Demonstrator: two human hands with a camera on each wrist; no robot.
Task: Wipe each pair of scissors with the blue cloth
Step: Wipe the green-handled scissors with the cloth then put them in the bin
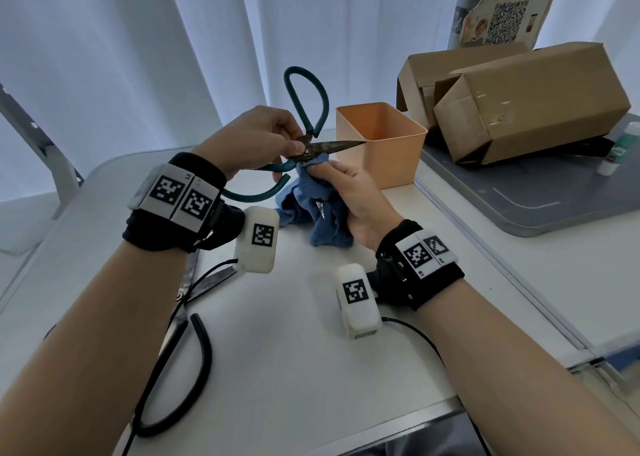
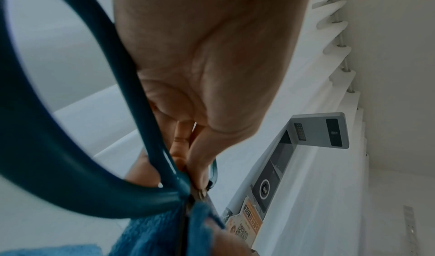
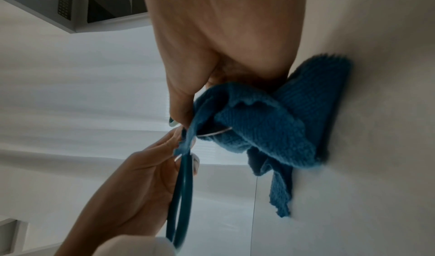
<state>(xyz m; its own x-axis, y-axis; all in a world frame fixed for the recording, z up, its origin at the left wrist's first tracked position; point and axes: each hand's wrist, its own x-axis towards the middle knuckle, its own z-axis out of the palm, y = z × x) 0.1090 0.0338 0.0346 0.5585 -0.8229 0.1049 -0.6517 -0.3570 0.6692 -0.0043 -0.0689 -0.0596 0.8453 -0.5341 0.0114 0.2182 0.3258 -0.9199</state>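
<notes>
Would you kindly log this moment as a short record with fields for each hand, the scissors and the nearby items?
left hand: pinches the teal-handled scissors near the pivot, blades open
right hand: holds the blue cloth wrapped round the lower blade, whose tip pokes out
second pair: black-handled scissors lying on the white table, untouched
nearby: orange bin, cardboard boxes
</notes>
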